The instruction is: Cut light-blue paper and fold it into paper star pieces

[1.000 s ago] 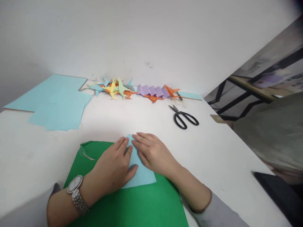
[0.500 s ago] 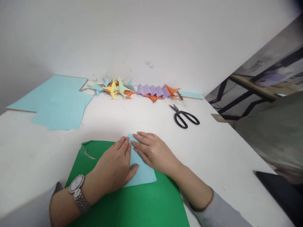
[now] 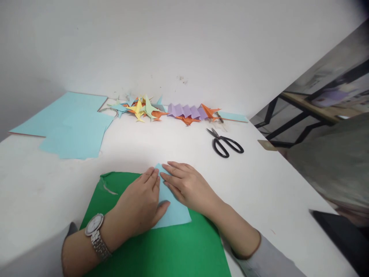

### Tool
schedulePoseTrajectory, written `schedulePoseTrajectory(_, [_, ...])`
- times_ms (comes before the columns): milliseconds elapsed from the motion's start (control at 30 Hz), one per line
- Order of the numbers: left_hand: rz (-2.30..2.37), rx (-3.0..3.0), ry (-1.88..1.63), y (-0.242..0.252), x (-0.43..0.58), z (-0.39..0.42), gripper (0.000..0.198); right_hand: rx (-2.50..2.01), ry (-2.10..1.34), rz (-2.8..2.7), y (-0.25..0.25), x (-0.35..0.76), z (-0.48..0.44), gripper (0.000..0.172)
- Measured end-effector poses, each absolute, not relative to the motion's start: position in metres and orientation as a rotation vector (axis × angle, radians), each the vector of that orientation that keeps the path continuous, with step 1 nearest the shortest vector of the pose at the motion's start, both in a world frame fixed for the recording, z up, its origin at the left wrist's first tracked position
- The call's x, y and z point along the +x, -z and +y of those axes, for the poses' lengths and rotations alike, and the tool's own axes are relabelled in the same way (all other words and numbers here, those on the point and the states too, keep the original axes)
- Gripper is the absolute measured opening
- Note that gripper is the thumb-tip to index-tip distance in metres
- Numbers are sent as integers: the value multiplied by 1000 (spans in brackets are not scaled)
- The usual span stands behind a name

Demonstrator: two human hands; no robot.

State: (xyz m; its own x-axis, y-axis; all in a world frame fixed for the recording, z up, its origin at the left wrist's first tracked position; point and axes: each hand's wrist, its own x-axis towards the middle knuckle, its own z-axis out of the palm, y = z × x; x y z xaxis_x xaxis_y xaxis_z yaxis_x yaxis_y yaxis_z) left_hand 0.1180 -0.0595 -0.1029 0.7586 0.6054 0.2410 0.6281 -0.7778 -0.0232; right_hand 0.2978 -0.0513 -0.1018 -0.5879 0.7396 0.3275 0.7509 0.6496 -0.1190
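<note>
A piece of light blue paper (image 3: 174,214) lies on a green sheet (image 3: 184,250) in front of me, its top corner between my fingertips. My left hand (image 3: 141,202) rests on the paper's left side, fingers stretched forward and thumb apart. From the other side my right hand (image 3: 184,182) lies flat with spread fingers, their tips on the paper near that corner. The paper's left edge is hidden under my left hand. Both hands press from above and grasp nothing.
Black-handled scissors (image 3: 225,142) lie on the white table (image 3: 288,215) beyond my right hand. Light blue sheets (image 3: 75,130) are stacked at the left. Along the wall sit folded paper figures (image 3: 145,109) and a pleated purple paper (image 3: 187,110). A dark flat object (image 3: 334,234) is at the right edge.
Almost nothing differs. The whole view has shifted very slightly, while both hands keep their places on the blue paper.
</note>
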Motion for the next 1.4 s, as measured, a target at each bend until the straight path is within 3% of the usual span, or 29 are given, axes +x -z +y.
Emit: schedulePoseTrajectory(1400, [-1057,-2896,352,100,118,-60,51,-1213,24,-2552,102,298,-51,30])
